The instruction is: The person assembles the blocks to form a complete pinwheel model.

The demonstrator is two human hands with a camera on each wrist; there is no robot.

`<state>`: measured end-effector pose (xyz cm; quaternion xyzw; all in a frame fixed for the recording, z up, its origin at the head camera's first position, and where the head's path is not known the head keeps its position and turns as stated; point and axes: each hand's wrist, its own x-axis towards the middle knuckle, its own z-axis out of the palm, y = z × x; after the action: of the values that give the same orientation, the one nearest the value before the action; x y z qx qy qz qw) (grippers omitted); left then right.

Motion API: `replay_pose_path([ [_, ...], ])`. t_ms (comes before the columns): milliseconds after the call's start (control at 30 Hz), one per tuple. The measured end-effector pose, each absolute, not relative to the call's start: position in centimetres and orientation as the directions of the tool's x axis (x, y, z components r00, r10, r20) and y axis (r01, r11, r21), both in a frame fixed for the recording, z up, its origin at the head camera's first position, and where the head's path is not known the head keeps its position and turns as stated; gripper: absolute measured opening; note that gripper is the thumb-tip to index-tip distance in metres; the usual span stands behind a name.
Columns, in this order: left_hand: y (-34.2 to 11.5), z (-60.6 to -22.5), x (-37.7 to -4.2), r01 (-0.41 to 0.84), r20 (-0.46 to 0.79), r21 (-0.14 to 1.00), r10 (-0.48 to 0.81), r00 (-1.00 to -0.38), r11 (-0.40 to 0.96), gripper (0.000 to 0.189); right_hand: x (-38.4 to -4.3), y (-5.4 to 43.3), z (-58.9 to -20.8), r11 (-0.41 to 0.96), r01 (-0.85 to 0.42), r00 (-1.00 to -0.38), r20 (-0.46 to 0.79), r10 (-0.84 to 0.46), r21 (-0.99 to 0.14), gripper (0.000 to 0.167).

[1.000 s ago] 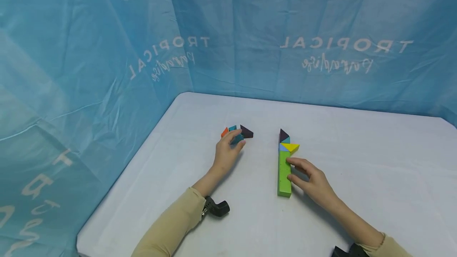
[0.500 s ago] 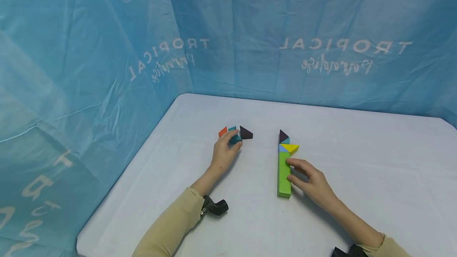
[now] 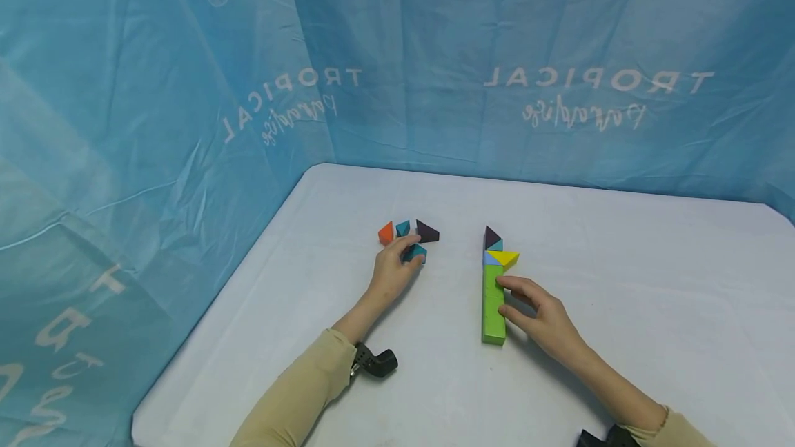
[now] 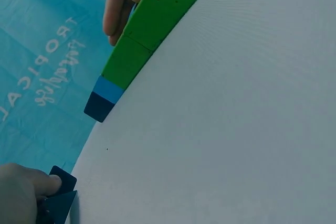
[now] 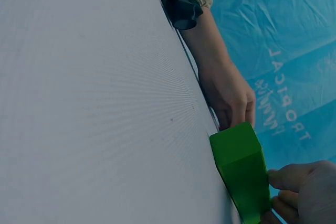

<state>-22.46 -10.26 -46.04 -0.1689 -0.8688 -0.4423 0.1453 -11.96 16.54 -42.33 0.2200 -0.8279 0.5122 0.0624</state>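
Observation:
In the head view my left hand [image 3: 391,271] pinches a teal block [image 3: 417,252] between thumb and fingers, at the left of the table. Right behind it sit an orange block [image 3: 386,233], a smaller teal block [image 3: 403,227] and a dark block [image 3: 428,231]. My right hand [image 3: 546,316] rests its fingertips on the right side of a long green bar [image 3: 494,305]. Joined in line with the bar's far end are a light blue triangle [image 3: 491,259], a yellow triangle [image 3: 506,258], a teal piece [image 3: 498,245] and a dark triangle [image 3: 492,236].
A white-covered table [image 3: 621,261] carries everything. Blue printed fabric [image 3: 435,123] hangs behind it and along the left. A black wrist camera [image 3: 377,362] sticks out beside the left sleeve.
The left hand has drawn the teal block slightly toward me and right, apart from the orange and smaller teal blocks, which show more fully now. The right hand stays on the green bar.

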Motion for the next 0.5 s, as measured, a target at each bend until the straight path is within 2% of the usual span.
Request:
replay_pose_path([
  [233,-10.37,-46.16,-22.48,0.398,0.360,0.667,0.195,-0.912,0.630,0.038,-11.95,16.57,-42.37,0.379,-0.431,-0.894,0.331,-0.303,-0.819,0.043],
  [500,-10.11,-45.89,-22.32,0.434,0.400,0.583,0.223,-0.889,0.687,0.035,-11.90,16.60,-42.27,0.378,-0.417,-0.900,0.317,-0.300,-0.826,0.043],
])
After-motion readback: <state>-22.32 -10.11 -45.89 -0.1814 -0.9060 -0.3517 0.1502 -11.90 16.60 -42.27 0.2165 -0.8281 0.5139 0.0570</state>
